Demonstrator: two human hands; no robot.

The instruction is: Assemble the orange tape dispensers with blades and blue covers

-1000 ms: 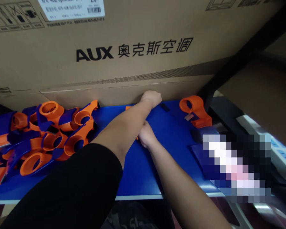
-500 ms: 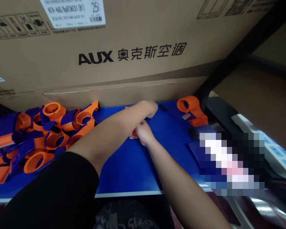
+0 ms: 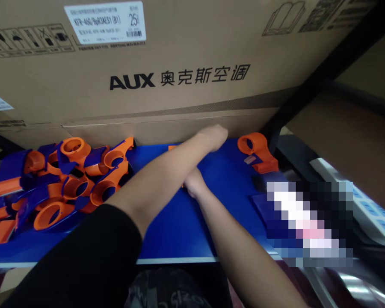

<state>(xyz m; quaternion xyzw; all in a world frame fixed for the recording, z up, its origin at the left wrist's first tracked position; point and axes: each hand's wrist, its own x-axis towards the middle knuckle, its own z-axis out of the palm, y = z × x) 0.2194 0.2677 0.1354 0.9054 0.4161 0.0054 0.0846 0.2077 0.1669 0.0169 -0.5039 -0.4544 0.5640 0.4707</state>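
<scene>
My left arm reaches across the blue tabletop (image 3: 167,237), over my right hand. My left hand (image 3: 216,136) is near the back edge, close to the carton; it is blurred and its fingers are turned from view. Below that forearm, my right hand (image 3: 195,183) is closed around an orange tape dispenser (image 3: 172,148), mostly covered by the arm. Only small orange bits of it show, and the right fingertips are hidden. To the right stands another orange tape dispenser (image 3: 258,149), apart from both hands.
A heap of orange and blue tape dispensers (image 3: 75,186) covers the table's left side. Behind it rises a large cardboard carton (image 3: 179,100). A black rack post (image 3: 308,85) stands right, near a white-and-blue grid panel (image 3: 365,201). A pixelated patch hides the right front.
My left hand has moved right and away from me, toward the carton, covering a small dark piece seen there before. My right hand has hardly moved. The view has shifted slightly.
</scene>
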